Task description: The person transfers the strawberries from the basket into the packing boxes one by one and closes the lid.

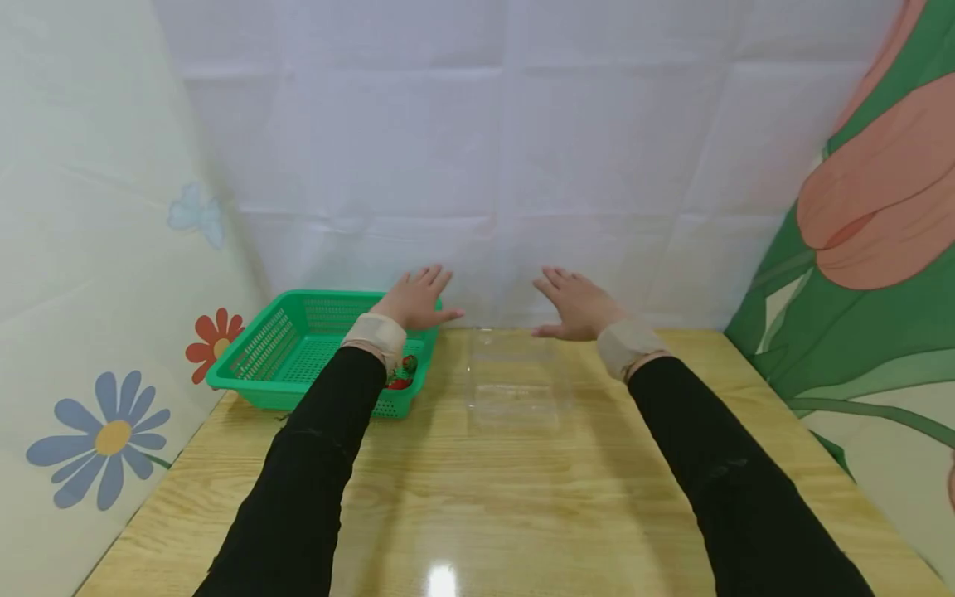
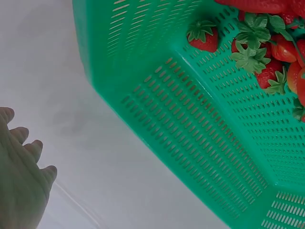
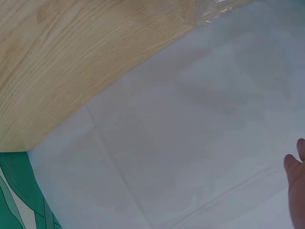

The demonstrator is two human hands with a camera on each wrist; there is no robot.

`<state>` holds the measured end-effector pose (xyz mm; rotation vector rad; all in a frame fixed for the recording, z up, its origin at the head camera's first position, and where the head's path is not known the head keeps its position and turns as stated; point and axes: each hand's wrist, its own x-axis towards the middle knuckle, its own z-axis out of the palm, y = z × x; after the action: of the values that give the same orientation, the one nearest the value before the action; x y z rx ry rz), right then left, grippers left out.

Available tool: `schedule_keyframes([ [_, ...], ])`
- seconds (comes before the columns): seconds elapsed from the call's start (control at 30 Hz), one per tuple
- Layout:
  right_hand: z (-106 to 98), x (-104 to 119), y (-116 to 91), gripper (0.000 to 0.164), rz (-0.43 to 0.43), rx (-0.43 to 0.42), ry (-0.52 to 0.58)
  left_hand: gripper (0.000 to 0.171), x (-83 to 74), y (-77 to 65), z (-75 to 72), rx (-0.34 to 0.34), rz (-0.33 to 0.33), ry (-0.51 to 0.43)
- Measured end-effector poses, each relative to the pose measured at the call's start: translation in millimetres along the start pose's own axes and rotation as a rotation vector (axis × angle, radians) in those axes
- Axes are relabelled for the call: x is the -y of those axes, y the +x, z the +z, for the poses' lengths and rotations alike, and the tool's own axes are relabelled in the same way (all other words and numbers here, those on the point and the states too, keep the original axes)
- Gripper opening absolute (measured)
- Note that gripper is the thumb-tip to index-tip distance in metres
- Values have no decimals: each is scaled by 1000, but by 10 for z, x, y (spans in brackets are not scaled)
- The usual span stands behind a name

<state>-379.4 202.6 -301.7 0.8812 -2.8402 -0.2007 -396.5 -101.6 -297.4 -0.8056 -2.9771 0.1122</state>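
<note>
two hands, the left hand [image 1: 415, 300] and right hand [image 1: 584, 308], hover apart, fingers straight; from the person, a green basket [image 1: 298, 358] of strawberries [image 2: 269, 74] sits at eleven o'clock, a clear box [image 1: 516, 396] at twelve.

- Left arm [image 1: 298, 473] and right arm [image 1: 734, 473], black-sleeved [image 1: 746, 506], reach forward, apart.
- Left hand [image 1: 414, 300]: raised, fingers [image 1: 431, 275] spread, thumb [image 1: 449, 315] pointing inward.
- Right hand [image 1: 582, 307]: raised likewise, fingers extended.
- Pale bands [image 1: 628, 343] circle both wrists [image 1: 388, 355].
</note>
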Motion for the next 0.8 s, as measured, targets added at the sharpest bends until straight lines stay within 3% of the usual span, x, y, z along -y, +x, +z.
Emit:
schedule_keyframes([
  [0.27, -79, -24, -117, 88, 14, -14, 50, 83, 95, -109, -22, -15, 1, -52],
  [0.57, -129, 3, -262, 79, 65, -55, 128, 83, 150, -326, -24, 14, -1, -132],
  [0.8, -112, 54, -403, 73, 128, -113, 243, 79, 192, -525, -25, -17, -11, -216],
])
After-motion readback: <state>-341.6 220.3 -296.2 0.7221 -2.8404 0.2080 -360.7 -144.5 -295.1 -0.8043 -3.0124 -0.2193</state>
